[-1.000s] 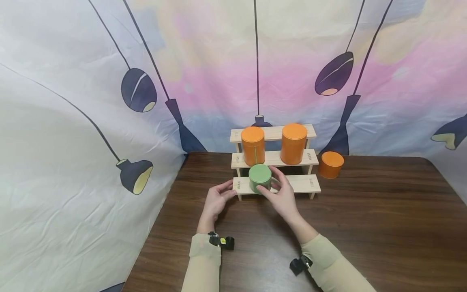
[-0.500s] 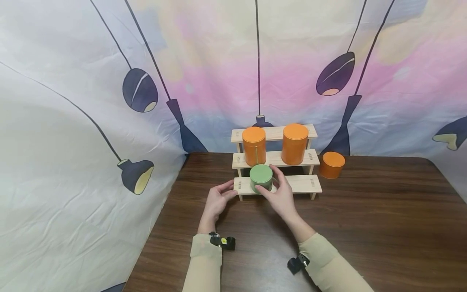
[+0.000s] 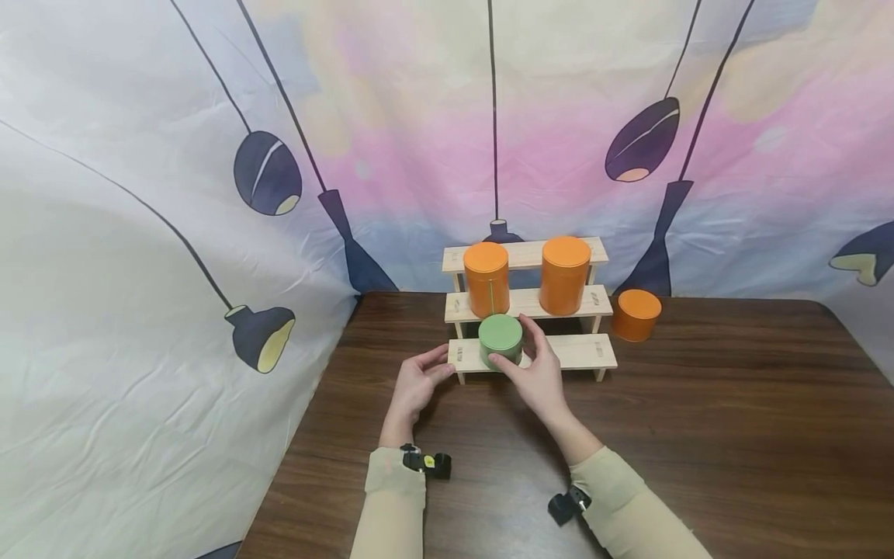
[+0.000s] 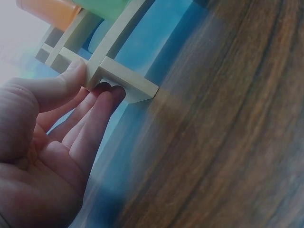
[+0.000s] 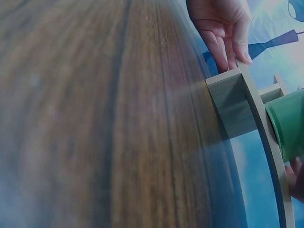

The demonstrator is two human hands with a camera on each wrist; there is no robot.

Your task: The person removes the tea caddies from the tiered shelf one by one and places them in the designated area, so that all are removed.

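The dark wood-grain counter (image 3: 733, 435) looks as it did a second ago. On it, the three-step pale wooden rack (image 3: 522, 303) stands against the far side, unmoved. The right forearm, in its light sleeve, has come very slightly inward since then; the left shows no clear change. The hands match their earlier grips: the left hand (image 3: 417, 383) pinches the left end of the lowest step, thumb on the edge, and the right hand (image 3: 538, 378) holds the green tin from its right side. Two tall orange canisters (image 3: 565, 278) stand upright on the middle step. The short orange tin (image 3: 636, 317) sits on the counter, just right of the rack. The green tin (image 3: 500, 341) is upright on the lowest step, left of its middle: a squat cylinder, its flat lid paler than its side.
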